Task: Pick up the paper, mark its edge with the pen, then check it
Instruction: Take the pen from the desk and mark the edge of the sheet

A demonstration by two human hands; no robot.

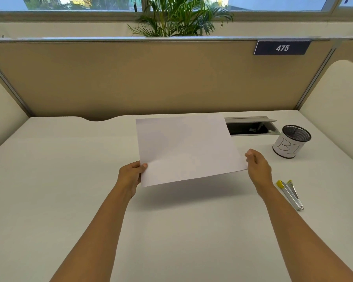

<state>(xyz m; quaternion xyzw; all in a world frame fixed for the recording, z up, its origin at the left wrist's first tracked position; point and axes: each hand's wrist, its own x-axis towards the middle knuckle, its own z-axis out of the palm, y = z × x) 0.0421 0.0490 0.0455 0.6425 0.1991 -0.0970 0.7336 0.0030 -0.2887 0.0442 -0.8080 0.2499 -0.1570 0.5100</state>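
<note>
A blank white sheet of paper (188, 147) is held up off the white desk, casting a shadow beneath it. My left hand (130, 176) pinches its near left corner, thumb on top. My right hand (258, 165) grips the near right corner from the side, fingers curled at the edge. Two pens (289, 193) with yellow ends lie side by side on the desk to the right of my right forearm, untouched.
A black mesh pen cup (291, 142) wrapped in white paper with handwritten letters stands at the right. Behind the sheet is an open cable hatch (253, 127) in the desk (49, 180). Tan partition walls enclose the desk at the back and sides.
</note>
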